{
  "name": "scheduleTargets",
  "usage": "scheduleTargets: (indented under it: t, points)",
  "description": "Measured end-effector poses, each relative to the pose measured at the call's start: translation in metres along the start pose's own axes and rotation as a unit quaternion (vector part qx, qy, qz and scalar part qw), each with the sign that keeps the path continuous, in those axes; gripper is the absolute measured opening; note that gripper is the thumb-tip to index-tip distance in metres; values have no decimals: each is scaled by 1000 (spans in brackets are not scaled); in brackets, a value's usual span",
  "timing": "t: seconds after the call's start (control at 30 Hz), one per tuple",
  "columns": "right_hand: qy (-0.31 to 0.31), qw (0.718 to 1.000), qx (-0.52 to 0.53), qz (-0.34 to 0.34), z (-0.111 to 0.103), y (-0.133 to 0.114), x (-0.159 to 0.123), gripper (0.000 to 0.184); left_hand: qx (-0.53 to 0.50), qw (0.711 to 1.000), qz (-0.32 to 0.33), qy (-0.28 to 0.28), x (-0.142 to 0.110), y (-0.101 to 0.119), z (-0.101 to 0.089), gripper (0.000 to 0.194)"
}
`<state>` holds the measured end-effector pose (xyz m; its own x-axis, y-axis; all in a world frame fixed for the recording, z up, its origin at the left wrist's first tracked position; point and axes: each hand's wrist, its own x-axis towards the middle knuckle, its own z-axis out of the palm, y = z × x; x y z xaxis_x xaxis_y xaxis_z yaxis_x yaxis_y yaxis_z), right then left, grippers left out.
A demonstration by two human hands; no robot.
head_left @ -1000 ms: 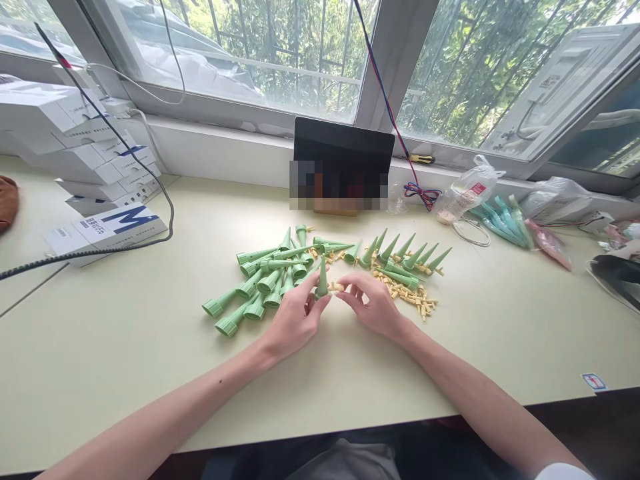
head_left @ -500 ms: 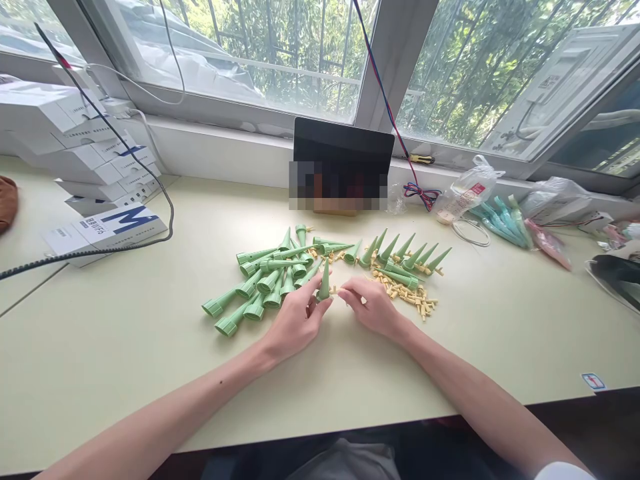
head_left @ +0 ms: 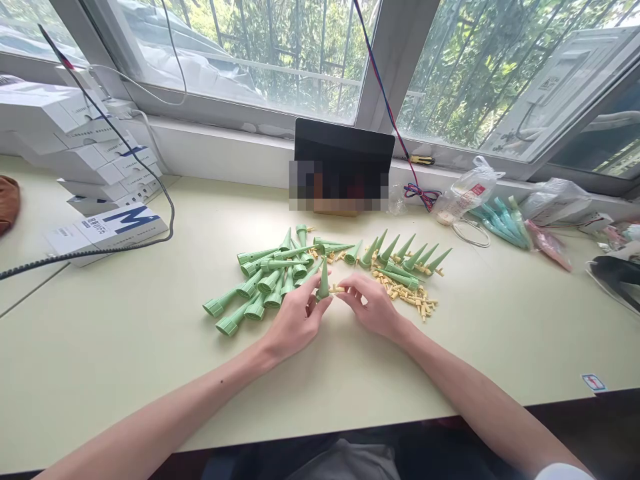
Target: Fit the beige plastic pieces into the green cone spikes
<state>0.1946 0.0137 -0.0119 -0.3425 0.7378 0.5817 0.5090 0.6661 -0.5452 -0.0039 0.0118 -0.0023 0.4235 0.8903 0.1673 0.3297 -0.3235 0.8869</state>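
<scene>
My left hand [head_left: 295, 320] pinches a green plastic cone [head_left: 323, 280] upright by its wide lower end. My right hand [head_left: 373, 307] pinches a small yellow plug [head_left: 338, 289] right against the cone's side. Behind my left hand lies a heap of long green spikes [head_left: 265, 277]. Behind my right hand, short green cones [head_left: 405, 257] stand in a row, with a scatter of small yellow plugs [head_left: 410, 297] on the pale desk [head_left: 125, 333].
A dark tablet [head_left: 343, 163] leans against the window sill. White boxes [head_left: 90, 160] and a black cable [head_left: 100, 250] lie at the left. Plastic bags with teal and pink parts [head_left: 505, 217] lie at the right, next to a red-blue wire [head_left: 420, 193].
Both hands have stayed almost still. My right hand's fingertips have closed in on the cone, bringing the yellow plug up to its side.
</scene>
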Motion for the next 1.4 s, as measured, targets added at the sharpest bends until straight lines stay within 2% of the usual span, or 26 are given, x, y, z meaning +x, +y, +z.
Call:
scheduleTargets:
  t: [0.7,0.77,0.9,1.07,1.23,1.4]
  points:
    - [-53,998,-17,35,-1,5,-3,39,8,1000,22,-20,-1,3,0,27]
    - [-44,998,-13,35,-1,3,-2,34,8,1000,22,-15,-1,2,0,26]
    - [-14,1000,13,25,-1,0,0,12,5,1000,11,4,0,2,-1,23]
    - [-7,1000,21,17,-1,1,0,6,1,1000,8,12,1,6,-2,20]
    - [-21,999,23,23,-1,2,-1,5,2,1000,-1,1,0,10,-4,16]
    - [-39,999,17,17,-2,1,-1,12,-3,1000,-14,1,-1,7,-4,17]
